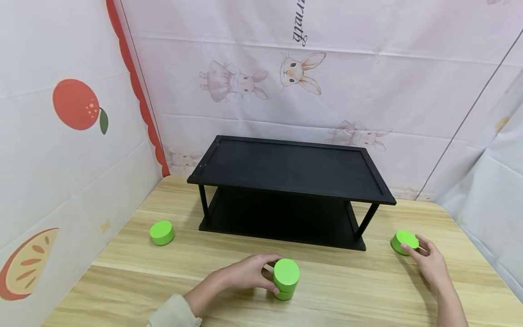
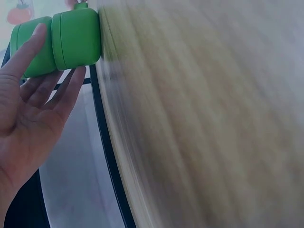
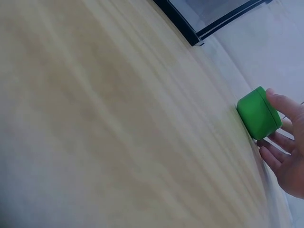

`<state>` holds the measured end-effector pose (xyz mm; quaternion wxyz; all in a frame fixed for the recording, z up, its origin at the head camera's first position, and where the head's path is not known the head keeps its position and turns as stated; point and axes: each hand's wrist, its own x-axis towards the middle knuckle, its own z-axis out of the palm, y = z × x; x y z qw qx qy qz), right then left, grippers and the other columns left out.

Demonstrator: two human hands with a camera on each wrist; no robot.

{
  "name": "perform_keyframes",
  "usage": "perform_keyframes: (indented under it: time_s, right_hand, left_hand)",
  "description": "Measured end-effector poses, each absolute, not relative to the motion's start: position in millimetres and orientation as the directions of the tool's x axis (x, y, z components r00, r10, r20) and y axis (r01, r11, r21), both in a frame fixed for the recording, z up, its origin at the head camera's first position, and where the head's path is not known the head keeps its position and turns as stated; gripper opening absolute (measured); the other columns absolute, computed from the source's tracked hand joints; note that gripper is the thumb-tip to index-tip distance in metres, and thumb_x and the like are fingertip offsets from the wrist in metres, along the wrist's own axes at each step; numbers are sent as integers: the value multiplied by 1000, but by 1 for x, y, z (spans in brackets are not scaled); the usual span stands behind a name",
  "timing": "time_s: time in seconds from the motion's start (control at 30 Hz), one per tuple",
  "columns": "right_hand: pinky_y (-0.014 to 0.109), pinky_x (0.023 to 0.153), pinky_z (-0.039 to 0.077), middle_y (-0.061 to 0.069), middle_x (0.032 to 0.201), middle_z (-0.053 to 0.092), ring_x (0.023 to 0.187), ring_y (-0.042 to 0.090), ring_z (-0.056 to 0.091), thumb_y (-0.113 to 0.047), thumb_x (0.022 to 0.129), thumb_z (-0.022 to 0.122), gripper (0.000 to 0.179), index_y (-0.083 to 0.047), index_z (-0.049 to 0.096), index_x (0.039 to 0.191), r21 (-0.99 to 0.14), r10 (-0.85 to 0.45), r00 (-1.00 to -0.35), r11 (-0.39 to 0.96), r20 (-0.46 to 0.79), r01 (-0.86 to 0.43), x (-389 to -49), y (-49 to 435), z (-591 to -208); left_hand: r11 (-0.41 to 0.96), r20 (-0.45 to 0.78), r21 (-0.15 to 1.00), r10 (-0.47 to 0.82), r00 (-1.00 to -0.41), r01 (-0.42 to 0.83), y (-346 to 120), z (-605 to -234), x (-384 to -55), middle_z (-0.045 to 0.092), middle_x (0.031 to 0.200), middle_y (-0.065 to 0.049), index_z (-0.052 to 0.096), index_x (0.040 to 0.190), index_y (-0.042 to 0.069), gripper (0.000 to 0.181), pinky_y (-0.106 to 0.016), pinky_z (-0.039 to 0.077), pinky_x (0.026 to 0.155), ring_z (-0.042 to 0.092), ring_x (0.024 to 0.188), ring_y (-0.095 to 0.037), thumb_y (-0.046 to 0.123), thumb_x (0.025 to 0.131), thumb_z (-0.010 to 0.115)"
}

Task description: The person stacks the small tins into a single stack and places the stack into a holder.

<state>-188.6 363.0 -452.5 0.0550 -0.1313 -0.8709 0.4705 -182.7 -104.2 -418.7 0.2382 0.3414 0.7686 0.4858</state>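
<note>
Two round green lidded tins stand stacked near the front middle of the table, the upper tin over the lower tin. My left hand grips the stack from the left, its thumb lying on the upper tin in the left wrist view. At the right, my right hand holds a single green tin between thumb and fingers. That tin sits at the table surface in the right wrist view, with the thumb at its lid edge.
Behind the hands stands a black two-tier shelf, its lower board on the wooden table. Another green tin lies left of the shelf. Printed cloth hangs behind the table and along its sides.
</note>
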Motion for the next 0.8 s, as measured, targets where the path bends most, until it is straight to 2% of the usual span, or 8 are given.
perform_keyframes:
  time_s: [0.27,0.53,0.8]
  right_hand:
    - [5,67,37,31,141,21,122,45,28,-44,89,56,85,5,12,143,-839,277,-960,511,-46,188,-190,363,-452]
    - [5,65,35,32,139,24,120,43,30,-44,89,56,85,6,15,143,-832,277,-960,523,-43,188,-191,364,-451]
    - [5,69,37,32,137,26,120,41,30,-41,89,57,83,7,14,142,-830,266,-963,528,-38,179,-192,364,-451]
  left_hand:
    - [307,-45,910,742,-669,278,-104,-419,-184,55,113,8,50,128,15,61,-21,46,85,58,95,-6,16,75,77]
    - [318,-5,877,757,-653,362,-101,-421,-184,55,112,11,51,126,13,61,-19,46,84,52,102,-6,16,73,79]
    - [299,7,883,762,-647,362,-100,-422,-185,55,111,10,52,125,11,59,-18,46,82,52,103,-6,14,72,79]
